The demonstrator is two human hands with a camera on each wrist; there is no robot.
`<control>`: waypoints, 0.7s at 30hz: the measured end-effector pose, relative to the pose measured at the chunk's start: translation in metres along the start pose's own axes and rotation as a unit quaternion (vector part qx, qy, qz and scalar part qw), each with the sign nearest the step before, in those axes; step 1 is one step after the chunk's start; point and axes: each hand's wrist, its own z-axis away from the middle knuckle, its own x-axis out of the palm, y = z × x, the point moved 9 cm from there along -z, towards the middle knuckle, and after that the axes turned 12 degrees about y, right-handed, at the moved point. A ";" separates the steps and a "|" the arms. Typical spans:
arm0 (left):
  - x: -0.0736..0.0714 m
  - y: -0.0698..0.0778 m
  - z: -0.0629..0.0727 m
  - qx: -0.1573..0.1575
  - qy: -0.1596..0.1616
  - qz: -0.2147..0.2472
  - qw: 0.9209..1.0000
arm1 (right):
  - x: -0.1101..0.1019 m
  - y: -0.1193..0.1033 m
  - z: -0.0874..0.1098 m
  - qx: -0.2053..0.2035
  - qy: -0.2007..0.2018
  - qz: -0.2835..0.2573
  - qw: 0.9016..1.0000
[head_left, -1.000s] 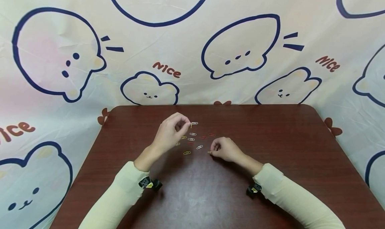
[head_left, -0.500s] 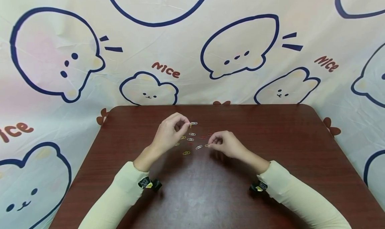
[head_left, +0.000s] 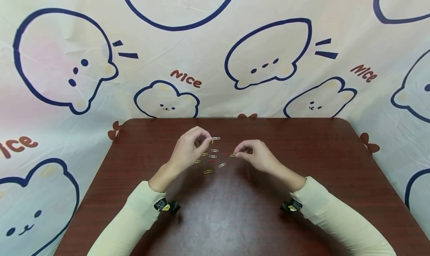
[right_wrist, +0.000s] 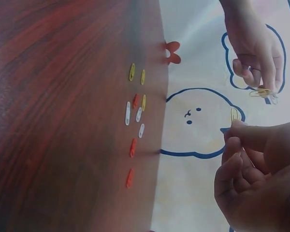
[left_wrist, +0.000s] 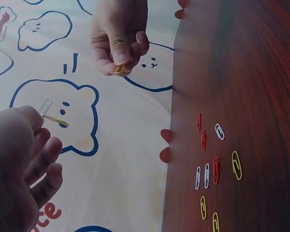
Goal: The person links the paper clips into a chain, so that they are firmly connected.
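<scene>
My left hand [head_left: 190,146] pinches a white paper clip [left_wrist: 47,106] and a yellow paper clip [left_wrist: 56,121] at its fingertips, above the far part of the table. The two clips meet at the fingers; whether they are linked cannot be told. To its right, my right hand [head_left: 258,156] pinches another yellow paper clip [right_wrist: 234,114] between thumb and forefinger, one end sticking out toward the left hand. The hands are apart. Loose on the table below lie several clips: a white paper clip [head_left: 222,165], a yellow paper clip [head_left: 208,171] and a red paper clip [left_wrist: 216,170] among them.
The dark brown wooden table [head_left: 215,218] has its far edge a short way beyond the hands. A white cloth [head_left: 215,62] with cartoon bears hangs behind it and at both sides. Each wrist carries a small black camera [head_left: 291,205].
My right hand has moved away from me toward the table's far side with its yellow paper clip, now nearly level with the left hand. The left hand has stayed in place.
</scene>
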 end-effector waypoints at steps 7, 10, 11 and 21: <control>0.002 0.000 0.000 0.001 -0.001 0.002 1.000 | -0.011 -0.010 -0.007 -0.001 0.015 0.003 1.000; 0.002 0.000 0.000 0.002 0.000 0.003 1.000 | -0.016 -0.018 -0.010 -0.002 0.022 -0.008 1.000; 0.002 0.000 0.000 0.002 0.000 0.002 1.000 | -0.017 -0.020 -0.011 -0.003 0.024 -0.012 1.000; 0.004 0.003 -0.001 0.002 -0.002 0.000 1.000 | -0.027 -0.039 -0.020 -0.012 0.049 -0.022 0.999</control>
